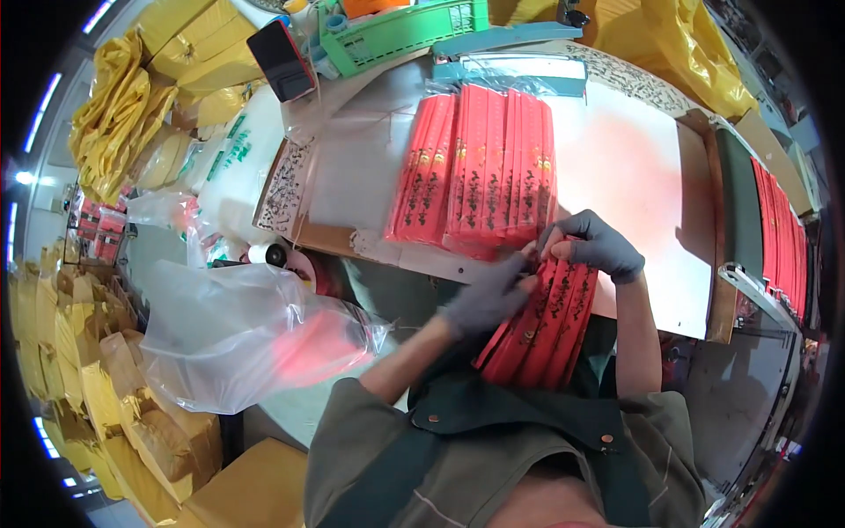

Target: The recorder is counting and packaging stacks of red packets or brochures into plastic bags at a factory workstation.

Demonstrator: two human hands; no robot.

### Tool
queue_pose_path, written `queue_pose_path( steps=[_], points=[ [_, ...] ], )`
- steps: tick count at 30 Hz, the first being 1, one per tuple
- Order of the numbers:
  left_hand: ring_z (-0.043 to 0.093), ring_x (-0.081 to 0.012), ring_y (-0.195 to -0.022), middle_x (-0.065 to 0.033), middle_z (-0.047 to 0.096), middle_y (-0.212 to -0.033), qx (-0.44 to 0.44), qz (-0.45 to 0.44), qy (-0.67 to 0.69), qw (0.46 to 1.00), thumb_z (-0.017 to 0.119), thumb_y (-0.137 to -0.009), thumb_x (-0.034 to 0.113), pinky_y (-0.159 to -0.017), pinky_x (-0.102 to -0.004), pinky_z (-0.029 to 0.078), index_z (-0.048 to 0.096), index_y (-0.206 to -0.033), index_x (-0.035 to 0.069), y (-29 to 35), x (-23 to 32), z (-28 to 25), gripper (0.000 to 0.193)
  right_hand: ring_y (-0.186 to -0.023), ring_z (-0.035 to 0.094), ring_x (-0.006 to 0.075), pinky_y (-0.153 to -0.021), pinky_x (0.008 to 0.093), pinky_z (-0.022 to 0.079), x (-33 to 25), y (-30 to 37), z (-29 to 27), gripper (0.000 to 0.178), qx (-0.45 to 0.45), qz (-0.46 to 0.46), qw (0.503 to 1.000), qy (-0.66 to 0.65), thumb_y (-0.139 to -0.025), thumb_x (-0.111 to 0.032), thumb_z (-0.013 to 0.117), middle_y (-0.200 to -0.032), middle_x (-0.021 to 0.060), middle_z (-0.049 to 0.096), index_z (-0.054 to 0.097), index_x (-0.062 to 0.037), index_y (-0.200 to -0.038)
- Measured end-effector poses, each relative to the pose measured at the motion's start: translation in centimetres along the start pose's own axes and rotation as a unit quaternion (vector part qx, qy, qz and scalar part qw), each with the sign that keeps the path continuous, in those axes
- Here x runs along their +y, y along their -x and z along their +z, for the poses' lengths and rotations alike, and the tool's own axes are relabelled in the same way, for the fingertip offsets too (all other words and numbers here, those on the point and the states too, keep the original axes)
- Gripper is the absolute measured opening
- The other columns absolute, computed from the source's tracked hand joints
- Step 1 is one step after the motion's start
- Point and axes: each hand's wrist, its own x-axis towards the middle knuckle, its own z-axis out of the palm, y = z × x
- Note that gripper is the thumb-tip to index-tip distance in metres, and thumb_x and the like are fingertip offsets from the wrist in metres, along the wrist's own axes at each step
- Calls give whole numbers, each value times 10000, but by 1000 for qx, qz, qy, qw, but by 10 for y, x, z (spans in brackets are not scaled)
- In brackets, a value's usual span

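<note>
A bundle of long, narrow red packets (547, 326) with dark and gold print stands tilted between my body and the table edge. My left hand (493, 295), in a grey glove with bare fingertips, is closed at the bundle's upper left side. At its top end, my right hand (591, 246), gloved the same way, pinches with bent fingers. The fingertips of both hands nearly meet there; any small thing between them is hidden. Just beyond lie clear plastic bags filled with similar red packets (502, 167), side by side on the white tabletop (629, 194).
A large clear plastic bag (229, 343) hangs at left, near yellow wrapped bundles (106, 387). At the back are a phone (282, 60), a green crate (405, 40) and a blue metal piece (515, 75). More red packets (779, 238) stand in a rack at right.
</note>
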Motion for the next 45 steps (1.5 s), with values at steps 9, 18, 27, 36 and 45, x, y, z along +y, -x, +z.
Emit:
queue_pose_path(
  steps=[9, 18, 27, 36, 45],
  points=[
    [615, -234, -938, -112, 630, -965, 262, -136, -331, 896, 601, -794, 120, -807, -301, 473, 620, -957, 33, 39, -58, -262, 185, -804, 588, 160, -772, 266, 436, -2, -9, 5, 236, 28, 52, 997, -44, -714, -129, 603, -810, 114, 648, 667, 74, -817],
    [591, -230, -779, -92, 610, -865, 428, 9, -164, 889, 480, -894, 145, -709, -351, 480, 553, -987, 20, 56, -109, -300, 172, -840, 586, 145, -792, 261, 434, 0, -16, 9, 228, 10, 23, 999, -36, -745, -111, 610, -874, 111, 659, 672, 60, -882],
    [566, -130, -806, -35, 523, -868, 140, 219, -199, 945, 544, -787, -78, -630, -274, 455, 554, -911, 21, -24, 14, -46, 159, -855, 539, 87, -802, 251, 419, -1, -17, 14, 361, 28, 6, 1000, 11, -785, -186, 636, -925, 51, 627, 605, 17, -1082],
    [425, -69, -519, 31, 492, -648, 324, 111, 175, 923, 497, -903, 86, -464, -262, 357, 565, -882, 73, -55, 10, -66, 72, -803, 531, 80, -749, 240, 426, 8, 24, 2, 232, 116, -36, 992, -42, -771, -176, 652, -856, 27, 600, 594, -4, -914],
    [540, -194, -494, -76, 583, -638, 71, 427, -277, 858, 726, -733, 106, -458, -293, 410, 569, -794, 86, -51, 25, 27, 170, -940, 556, 164, -822, 307, 443, 33, 31, -7, 721, 139, -15, 988, 59, -804, -270, 668, -1074, 113, 591, 319, -6, -1377]
  ],
)
